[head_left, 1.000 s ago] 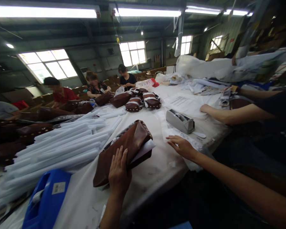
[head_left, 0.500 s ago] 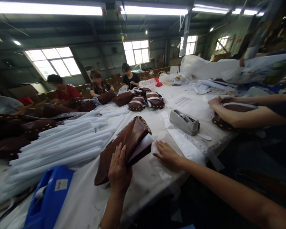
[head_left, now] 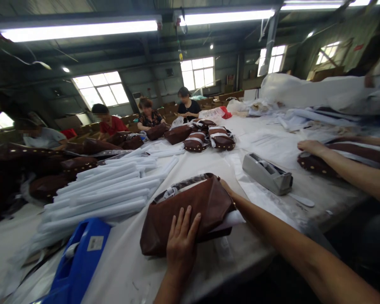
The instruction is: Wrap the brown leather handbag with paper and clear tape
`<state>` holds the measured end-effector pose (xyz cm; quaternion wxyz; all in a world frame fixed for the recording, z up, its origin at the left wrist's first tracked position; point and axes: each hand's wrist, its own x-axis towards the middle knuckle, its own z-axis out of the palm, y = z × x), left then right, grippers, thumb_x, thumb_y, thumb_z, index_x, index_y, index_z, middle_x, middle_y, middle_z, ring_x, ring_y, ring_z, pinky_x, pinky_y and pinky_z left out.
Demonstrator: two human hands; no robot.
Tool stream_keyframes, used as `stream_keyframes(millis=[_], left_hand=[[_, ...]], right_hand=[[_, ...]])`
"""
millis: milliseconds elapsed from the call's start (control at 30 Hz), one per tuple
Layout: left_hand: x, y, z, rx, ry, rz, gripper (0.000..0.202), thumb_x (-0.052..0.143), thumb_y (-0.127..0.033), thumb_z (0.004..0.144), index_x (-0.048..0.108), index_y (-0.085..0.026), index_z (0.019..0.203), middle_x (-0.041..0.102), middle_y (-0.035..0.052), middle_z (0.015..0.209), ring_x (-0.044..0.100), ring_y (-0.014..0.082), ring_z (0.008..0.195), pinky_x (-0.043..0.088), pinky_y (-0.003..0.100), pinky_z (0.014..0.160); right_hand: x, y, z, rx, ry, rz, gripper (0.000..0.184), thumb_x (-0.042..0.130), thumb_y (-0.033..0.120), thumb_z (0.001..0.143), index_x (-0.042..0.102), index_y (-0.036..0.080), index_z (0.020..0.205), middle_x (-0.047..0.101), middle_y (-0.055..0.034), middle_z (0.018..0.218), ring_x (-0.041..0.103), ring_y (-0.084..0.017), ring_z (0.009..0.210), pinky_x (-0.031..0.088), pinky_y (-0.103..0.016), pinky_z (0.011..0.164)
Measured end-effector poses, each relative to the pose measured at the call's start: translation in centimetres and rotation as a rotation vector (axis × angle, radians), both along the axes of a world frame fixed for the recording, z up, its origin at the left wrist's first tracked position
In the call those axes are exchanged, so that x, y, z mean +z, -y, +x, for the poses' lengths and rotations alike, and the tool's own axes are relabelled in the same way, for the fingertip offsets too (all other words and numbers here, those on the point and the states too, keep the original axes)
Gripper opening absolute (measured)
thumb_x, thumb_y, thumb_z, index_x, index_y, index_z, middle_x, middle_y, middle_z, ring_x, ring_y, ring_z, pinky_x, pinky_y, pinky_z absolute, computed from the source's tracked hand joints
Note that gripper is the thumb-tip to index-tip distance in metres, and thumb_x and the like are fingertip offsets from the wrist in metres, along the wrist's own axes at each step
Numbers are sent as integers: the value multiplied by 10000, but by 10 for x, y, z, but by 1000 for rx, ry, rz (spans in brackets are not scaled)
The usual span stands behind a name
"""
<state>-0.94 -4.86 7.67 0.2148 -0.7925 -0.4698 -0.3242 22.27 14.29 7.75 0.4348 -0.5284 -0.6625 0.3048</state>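
Note:
A brown leather bag (head_left: pixel 183 211) with studs along its edge lies on the white-covered table in front of me. A strap wrapped in white material shows along its top, and a white sheet sticks out at the lower right. My left hand (head_left: pixel 182 245) rests flat on the near face of the bag, fingers stretched out. Behind the bag's right end is my right hand (head_left: pixel 227 189), touching it there; its fingers are hidden by the bag. A grey tape dispenser (head_left: pixel 267 175) stands on the table beyond my right forearm.
White rolled tubes (head_left: pixel 104 198) lie in a pile at left, with a blue tape dispenser (head_left: pixel 79 257) nearer me. More brown bags (head_left: pixel 221 138) sit farther back. At right, a co-worker's hands (head_left: pixel 313 147) are on another bag. Several people sit across the table.
The bag has turned, its broad face now more toward me. My right hand has moved from the plastic on the table to behind the bag's right end. The view has shifted left.

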Motion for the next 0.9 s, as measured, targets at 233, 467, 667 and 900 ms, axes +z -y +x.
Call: stream_keyframes(millis=[233, 467, 667, 900], left_hand=[[-33, 0, 30, 32, -49, 107, 456, 402, -292, 1017, 445, -376, 1464, 459, 24, 1538, 429, 283, 1413, 355, 505, 1165], [-34, 0, 33, 64, -75, 104, 470, 432, -337, 1008, 422, -384, 1476, 431, 20, 1557, 441, 286, 1403, 376, 499, 1150], [-33, 2, 31, 64, -90, 59, 522, 508, -323, 978, 406, -383, 1486, 417, 24, 1563, 427, 297, 1413, 414, 511, 1130], [-31, 5, 29, 36, -80, 15, 581, 560, -287, 955, 378, -370, 1501, 398, 47, 1572, 413, 314, 1421, 434, 531, 1114]], right_hand=[[41, -6, 30, 38, 27, 63, 325, 554, 470, 902, 726, 247, 1066, 618, -68, 1352, 568, -255, 1247, 485, -419, 1041], [61, -10, -40, 191, 1064, -55, 315, 715, 440, 831, 780, 189, 1010, 510, -160, 1471, 289, -410, 1450, 219, -604, 1165], [46, -30, -69, 69, 1128, -209, 462, 807, 353, 767, 699, 172, 1179, 593, -208, 1341, 420, -421, 1354, 236, -694, 1115], [53, -22, -49, 87, 875, -289, 230, 693, 352, 892, 680, 148, 997, 705, -74, 1034, 673, -204, 941, 562, -400, 860]])
